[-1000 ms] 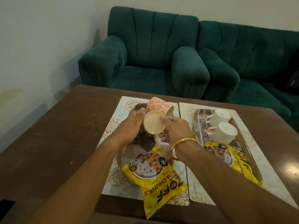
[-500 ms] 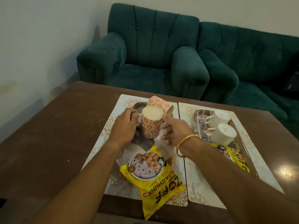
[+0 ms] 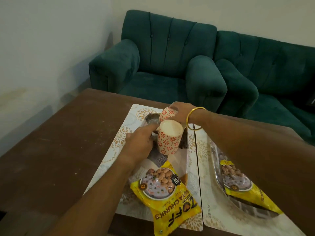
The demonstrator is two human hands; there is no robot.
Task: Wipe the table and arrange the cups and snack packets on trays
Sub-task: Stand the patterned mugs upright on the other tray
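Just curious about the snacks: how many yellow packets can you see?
2: one yellow packet lies on the left tray's near end, another on the right tray, partly hidden by the right forearm; more may be hidden.

A brown wooden table, its top dusted with pale specks, carries two white placemats with gold floral prints laid side by side. The left placemat and the right placemat almost touch along their long edges, each bearing a tray.

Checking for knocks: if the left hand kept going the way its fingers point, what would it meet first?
Most likely the near patterned ceramic cup; the left hand already reaches its handle side, though contact is unclear.
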